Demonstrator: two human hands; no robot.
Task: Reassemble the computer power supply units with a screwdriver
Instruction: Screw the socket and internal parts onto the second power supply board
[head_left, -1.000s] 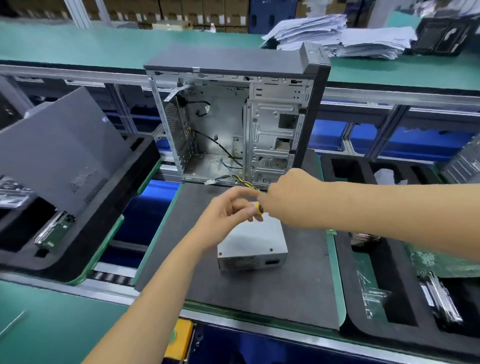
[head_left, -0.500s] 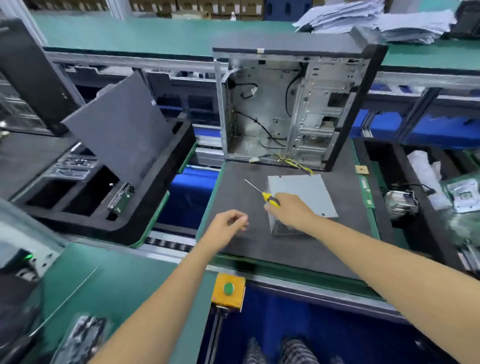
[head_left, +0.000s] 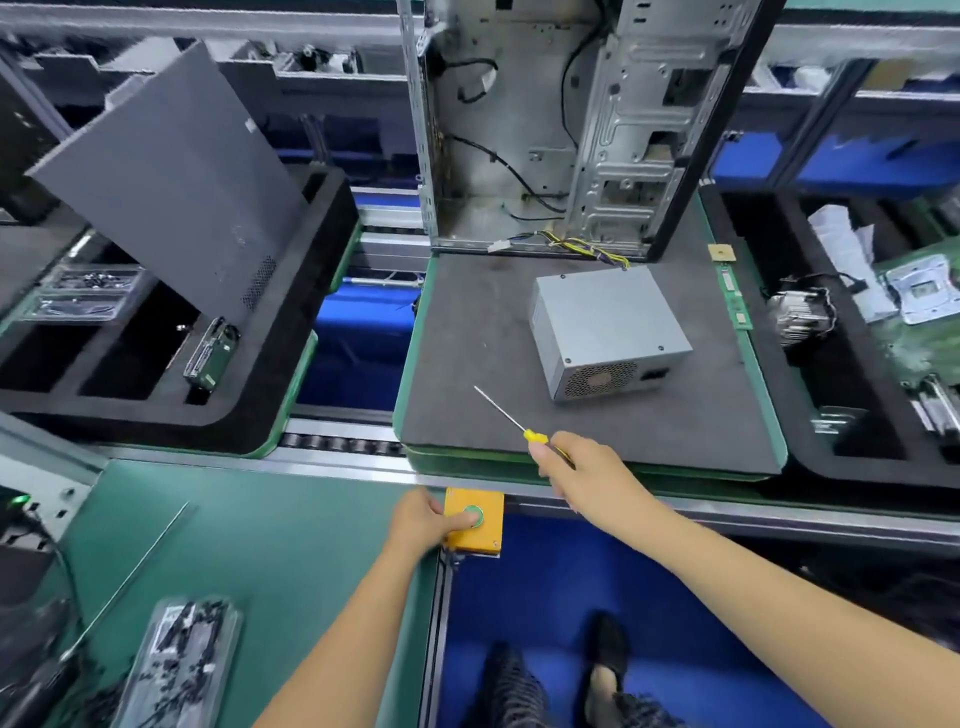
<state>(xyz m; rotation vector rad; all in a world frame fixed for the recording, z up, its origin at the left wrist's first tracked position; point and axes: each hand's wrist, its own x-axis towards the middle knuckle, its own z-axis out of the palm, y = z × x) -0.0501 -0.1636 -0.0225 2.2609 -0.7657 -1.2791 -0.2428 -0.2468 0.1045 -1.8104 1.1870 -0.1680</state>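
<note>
1. The power supply unit (head_left: 608, 327) sits on the dark foam surface (head_left: 467, 332), far-right of both hands, long axis running near-to-far.
2. Right hand (head_left: 584, 467) is nearer, gripping the yellow screwdriver (head_left: 519, 423); left hand (head_left: 434, 519) thumbs a green button (head_left: 474, 516).
3. No readable labels.

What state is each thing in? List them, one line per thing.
Power supply unit: closed, lying on the grey mat, outside the case.
Computer case: upright, side open, cables hanging out.
Screwdriver: held in right hand, tip in air.
Green button: thumb of left hand on it.
Side panel: removed, leaning on foam tray.
</note>
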